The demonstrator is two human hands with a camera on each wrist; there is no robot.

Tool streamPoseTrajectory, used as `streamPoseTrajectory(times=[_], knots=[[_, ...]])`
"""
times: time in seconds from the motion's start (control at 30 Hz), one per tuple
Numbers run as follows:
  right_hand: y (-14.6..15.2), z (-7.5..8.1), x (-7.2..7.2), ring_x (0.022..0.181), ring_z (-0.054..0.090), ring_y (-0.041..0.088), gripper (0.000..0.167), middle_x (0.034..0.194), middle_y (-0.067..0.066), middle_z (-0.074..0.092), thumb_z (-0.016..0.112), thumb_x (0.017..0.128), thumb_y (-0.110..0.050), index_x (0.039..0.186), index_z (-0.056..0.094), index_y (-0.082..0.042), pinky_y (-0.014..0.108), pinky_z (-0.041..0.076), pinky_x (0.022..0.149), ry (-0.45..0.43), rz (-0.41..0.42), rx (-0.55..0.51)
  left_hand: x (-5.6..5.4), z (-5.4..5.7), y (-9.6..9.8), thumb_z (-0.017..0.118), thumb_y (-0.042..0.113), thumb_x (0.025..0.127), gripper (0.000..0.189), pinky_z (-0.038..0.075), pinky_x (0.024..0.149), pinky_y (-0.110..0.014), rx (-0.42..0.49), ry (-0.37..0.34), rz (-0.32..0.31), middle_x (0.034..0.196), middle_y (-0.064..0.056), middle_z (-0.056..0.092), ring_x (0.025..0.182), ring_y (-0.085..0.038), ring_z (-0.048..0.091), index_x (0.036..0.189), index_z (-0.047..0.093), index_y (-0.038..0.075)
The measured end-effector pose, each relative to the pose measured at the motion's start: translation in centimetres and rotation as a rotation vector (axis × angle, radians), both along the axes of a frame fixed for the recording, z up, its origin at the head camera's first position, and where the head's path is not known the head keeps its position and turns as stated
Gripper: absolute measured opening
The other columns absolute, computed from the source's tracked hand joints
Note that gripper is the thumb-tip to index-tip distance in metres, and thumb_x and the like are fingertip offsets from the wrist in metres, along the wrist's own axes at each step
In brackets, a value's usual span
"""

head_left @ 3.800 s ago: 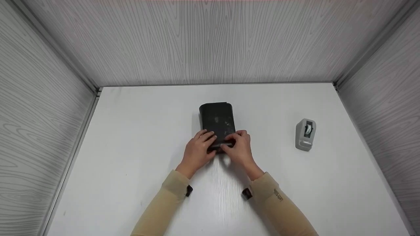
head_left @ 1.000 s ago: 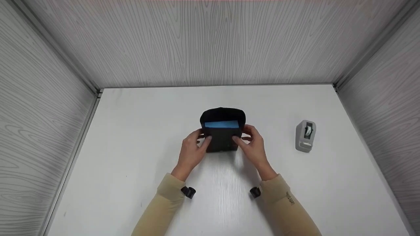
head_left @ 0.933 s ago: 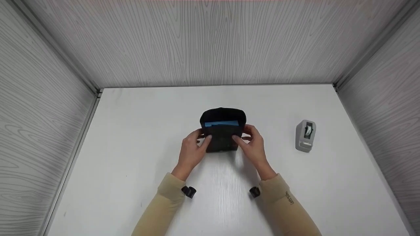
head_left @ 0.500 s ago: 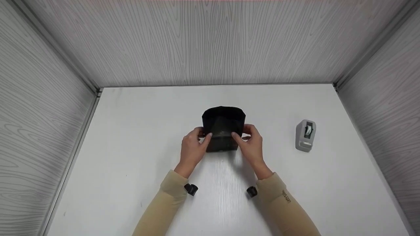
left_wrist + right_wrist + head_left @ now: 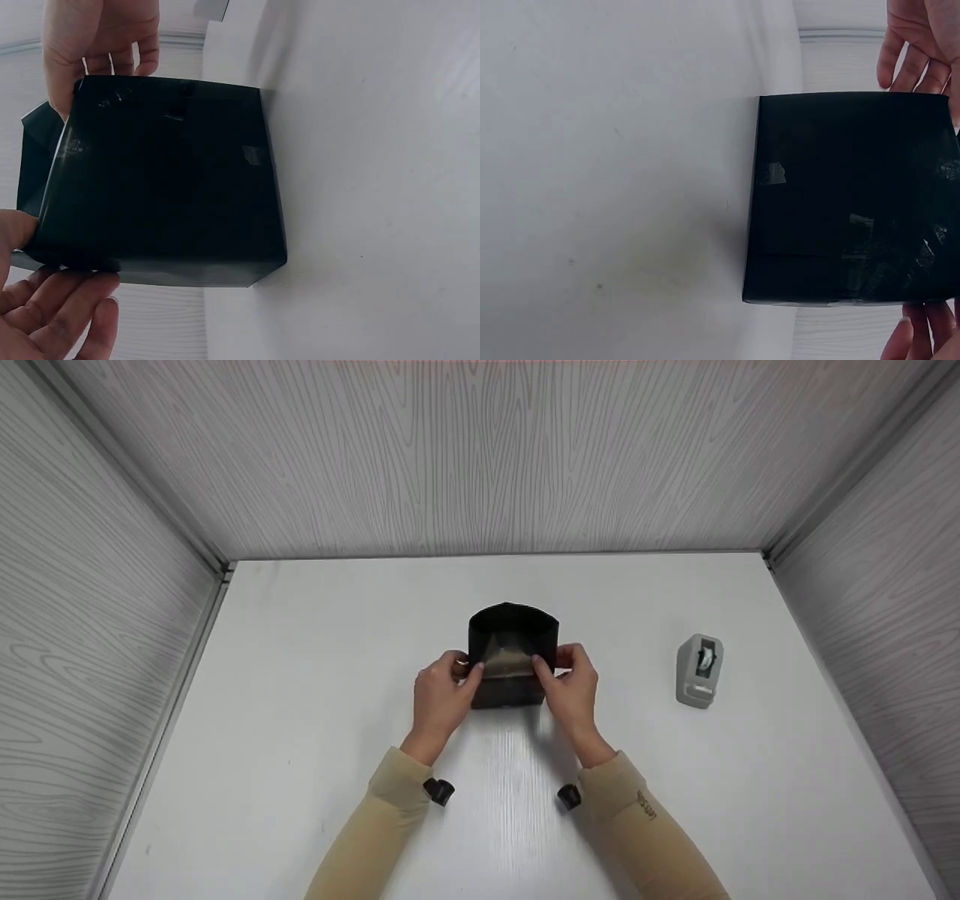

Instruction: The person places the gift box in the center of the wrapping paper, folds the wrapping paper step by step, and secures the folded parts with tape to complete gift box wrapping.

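A black paper bag (image 5: pixel 507 692) with clear tape on its front stands upright on the table, its mouth spread. At its left side my left hand (image 5: pixel 439 694) grips the upper edge, thumb in front and fingers round the side. My right hand (image 5: pixel 574 690) holds the right edge the same way. Between the thumbs, the near panel folds inward, showing a brownish sheen. What lies deeper inside is hidden. In the left wrist view the bag's taped face (image 5: pixel 165 165) fills the middle; the right wrist view shows more tape on the face (image 5: pixel 840 195).
A grey tape dispenser (image 5: pixel 698 671) stands on the white table (image 5: pixel 300 697), well to the right of the bag. Wood-grain panels (image 5: pixel 480 457) enclose the table at the back and both sides. A small black camera sits at each wrist.
The bag lay flat 3.8 seconds ago and now stands upright. A blue item seen in its mouth one second ago is now covered by the near panel, which has folded inward. The mouth has narrowed.
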State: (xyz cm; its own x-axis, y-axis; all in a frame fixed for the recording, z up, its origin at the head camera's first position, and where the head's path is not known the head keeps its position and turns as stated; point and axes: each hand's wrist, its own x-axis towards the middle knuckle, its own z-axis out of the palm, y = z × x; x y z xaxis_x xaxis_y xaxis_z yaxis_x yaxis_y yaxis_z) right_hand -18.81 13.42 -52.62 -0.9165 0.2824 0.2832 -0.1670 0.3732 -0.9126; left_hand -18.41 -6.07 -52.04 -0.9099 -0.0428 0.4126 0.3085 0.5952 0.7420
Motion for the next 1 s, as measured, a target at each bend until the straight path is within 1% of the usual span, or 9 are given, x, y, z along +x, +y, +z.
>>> streamPoseTrajectory(times=[0.17,0.37,0.53,0.7,0.83,1.0], knots=[[-0.2,0.0,-0.1,0.078,0.060,0.018,0.020,0.085,0.007,0.062,0.075,0.086,-0.016,0.091,0.059,-0.004,0.024,0.045,0.060,-0.002,-0.026,0.008,-0.3,0.1,0.1,0.071,0.019,0.090,0.016,0.051,0.060,-0.033,-0.005,0.002,0.021,0.073,-0.002,0.069,0.062,-0.011,0.062,0.091,0.070,0.003],[-0.4,0.0,-0.3,0.077,0.060,0.017,0.021,0.084,0.006,0.062,0.075,0.087,-0.018,0.090,0.059,-0.004,0.028,0.045,0.063,0.009,-0.037,0.022,-0.6,0.3,0.3,0.069,0.019,0.090,0.015,0.051,0.060,-0.035,-0.030,-0.005,0.065,0.071,-0.002,0.068,0.062,-0.013,0.063,0.087,0.069,0.004],[-0.4,-0.1,-0.4,0.077,0.060,0.018,0.020,0.082,0.006,0.062,0.074,0.088,-0.018,0.088,0.058,-0.005,0.031,0.044,0.067,0.013,-0.045,0.046,-0.8,0.3,0.6,0.067,0.019,0.091,0.017,0.049,0.055,-0.035,-0.067,0.001,0.097,0.066,-0.002,0.067,0.056,-0.014,0.061,0.084,0.069,0.004],[-0.5,0.1,-0.5,0.075,0.058,0.018,0.019,0.080,0.006,0.060,0.071,0.089,-0.016,0.085,0.056,-0.006,0.031,0.044,0.064,0.008,-0.047,0.046,-1.1,0.5,0.8,0.067,0.019,0.092,0.017,0.047,0.051,-0.036,-0.088,-0.004,0.114,0.063,-0.002,0.066,0.052,-0.015,0.060,0.083,0.068,0.004],[-0.6,0.3,-0.5,0.071,0.056,0.018,0.020,0.077,0.006,0.058,0.070,0.089,-0.015,0.082,0.053,-0.007,0.031,0.042,0.062,-0.005,-0.058,0.060,-1.2,0.7,1.0,0.066,0.019,0.092,0.017,0.047,0.049,-0.037,-0.141,0.010,0.137,0.062,-0.003,0.065,0.051,-0.017,0.060,0.082,0.066,0.005],[-0.7,0.4,-0.5,0.066,0.054,0.019,0.023,0.073,0.006,0.057,0.071,0.089,-0.016,0.080,0.052,-0.008,0.032,0.042,0.060,-0.026,-0.078,0.085,-1.4,1.0,1.2,0.065,0.021,0.094,0.020,0.045,0.046,-0.039,-0.209,0.029,0.151,0.062,-0.007,0.065,0.049,-0.020,0.059,0.083,0.065,0.005]])
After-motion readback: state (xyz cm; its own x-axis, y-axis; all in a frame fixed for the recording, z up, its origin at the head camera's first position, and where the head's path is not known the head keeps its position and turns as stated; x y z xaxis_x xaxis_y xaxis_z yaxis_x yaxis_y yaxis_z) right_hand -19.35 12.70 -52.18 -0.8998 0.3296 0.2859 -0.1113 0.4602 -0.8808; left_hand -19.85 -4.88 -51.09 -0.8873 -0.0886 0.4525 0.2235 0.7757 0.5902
